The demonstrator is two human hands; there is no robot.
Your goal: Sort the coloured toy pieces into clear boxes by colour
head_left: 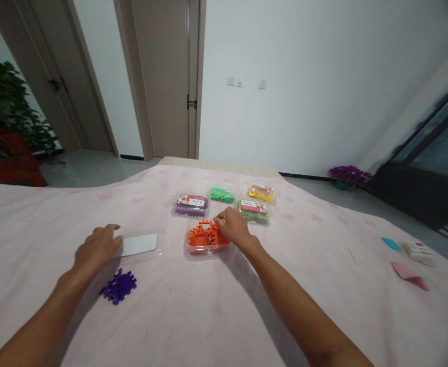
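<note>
Right fingers (221, 219) at box (208, 250) of orange pieces (207, 233), left fingers (111, 227) at lid (159, 243), grips unclear

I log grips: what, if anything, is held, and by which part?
Cannot be told: the left hand is at the left end of the clear lid, the right hand at the right side of the orange pieces.

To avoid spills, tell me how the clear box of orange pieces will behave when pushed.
The clear box looks thin-walled, so may flex. Low and wide, it should slide rather than tip. The orange pieces look uncovered, so a jolt might spill some.
</note>
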